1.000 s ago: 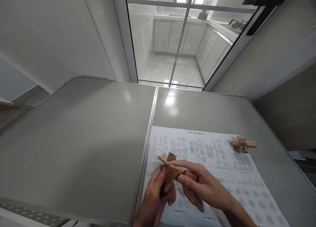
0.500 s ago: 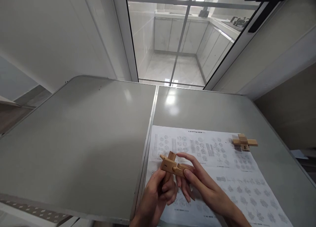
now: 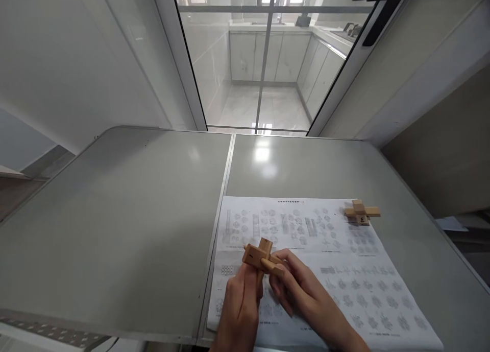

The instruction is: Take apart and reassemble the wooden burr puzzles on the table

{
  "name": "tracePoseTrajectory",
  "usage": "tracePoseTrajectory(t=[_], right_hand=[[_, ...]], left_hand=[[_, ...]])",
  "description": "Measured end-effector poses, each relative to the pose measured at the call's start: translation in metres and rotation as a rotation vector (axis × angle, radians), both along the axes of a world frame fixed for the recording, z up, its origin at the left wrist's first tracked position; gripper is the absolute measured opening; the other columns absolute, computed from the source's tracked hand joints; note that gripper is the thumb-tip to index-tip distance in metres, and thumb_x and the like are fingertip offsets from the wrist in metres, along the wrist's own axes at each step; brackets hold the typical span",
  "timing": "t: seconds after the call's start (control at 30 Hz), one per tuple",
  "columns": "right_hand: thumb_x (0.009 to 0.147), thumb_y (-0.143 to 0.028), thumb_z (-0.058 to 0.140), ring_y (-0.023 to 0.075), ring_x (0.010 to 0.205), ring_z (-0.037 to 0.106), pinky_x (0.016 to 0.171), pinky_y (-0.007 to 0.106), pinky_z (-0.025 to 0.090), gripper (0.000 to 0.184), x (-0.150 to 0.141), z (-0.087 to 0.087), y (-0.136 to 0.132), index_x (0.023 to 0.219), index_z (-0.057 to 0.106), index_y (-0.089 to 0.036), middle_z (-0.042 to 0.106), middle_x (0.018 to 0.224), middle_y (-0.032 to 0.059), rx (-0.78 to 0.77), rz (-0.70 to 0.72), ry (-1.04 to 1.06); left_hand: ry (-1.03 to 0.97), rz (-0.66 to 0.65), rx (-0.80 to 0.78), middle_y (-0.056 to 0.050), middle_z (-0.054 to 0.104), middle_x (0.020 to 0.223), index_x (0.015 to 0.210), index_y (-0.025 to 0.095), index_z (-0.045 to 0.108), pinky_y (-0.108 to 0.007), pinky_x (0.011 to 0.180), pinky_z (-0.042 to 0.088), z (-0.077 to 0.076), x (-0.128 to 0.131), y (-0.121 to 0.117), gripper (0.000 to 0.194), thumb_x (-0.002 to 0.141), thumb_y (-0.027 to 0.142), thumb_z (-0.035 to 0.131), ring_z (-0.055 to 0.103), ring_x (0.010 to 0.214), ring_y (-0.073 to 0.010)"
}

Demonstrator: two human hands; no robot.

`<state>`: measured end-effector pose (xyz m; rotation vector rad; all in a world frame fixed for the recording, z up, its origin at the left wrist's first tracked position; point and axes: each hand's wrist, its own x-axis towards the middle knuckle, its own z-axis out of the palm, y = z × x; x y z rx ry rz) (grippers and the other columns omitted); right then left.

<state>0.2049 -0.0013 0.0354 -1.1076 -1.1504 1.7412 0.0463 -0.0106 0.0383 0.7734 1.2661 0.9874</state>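
Several notched wooden pieces are fitted crosswise as an interlocking wooden puzzle, held up over the printed sheet. A dark number mark shows on its left block, and one stick end points up. My left hand grips it from below, back of the hand towards me, most fingertips hidden. From the right, my right hand pinches the sticks jutting out on that side between thumb and fingers. Apart from both hands, a second cross-shaped wooden puzzle, marked 3, rests at the sheet's far right corner.
The sheet carries rows of small diagrams and lies on a grey folding table with a metal seam left of the sheet. Behind the table stands a glass door with a black handle.
The held puzzle has turned, its pieces now crossing closer together. My left hand has rotated to show its back, and my right index finger has drawn down off the top. The camera view has shifted slightly.
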Motion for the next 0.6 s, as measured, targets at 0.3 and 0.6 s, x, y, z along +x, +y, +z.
tracePoseTrajectory(t=[0.3,0.6], right_hand=[[0.108,-0.065,0.049,0.0063,0.045,0.034,0.046,0.023,0.031,0.046,0.002,0.009,-0.022,0.093,0.054,-0.022,0.047,0.065,-0.0071,-0.044,-0.158,0.048],[0.105,-0.069,0.048,0.0104,0.051,0.039,0.049,0.026,0.027,0.049,0.013,0.020,-0.047,0.090,0.053,-0.023,0.051,0.068,-0.0031,0.026,-0.152,-0.035]], left_hand=[[0.261,-0.141,0.291,-0.009,0.061,0.058,0.072,0.020,0.074,-0.032,0.057,0.035,0.009,0.017,0.003,0.085,0.092,0.091,0.032,0.050,0.055,-0.0212],[0.372,-0.104,0.306,-0.005,0.043,0.050,0.052,0.021,0.050,-0.032,0.053,0.022,0.015,0.036,0.001,0.091,0.085,0.099,0.015,0.037,0.050,-0.0170]])
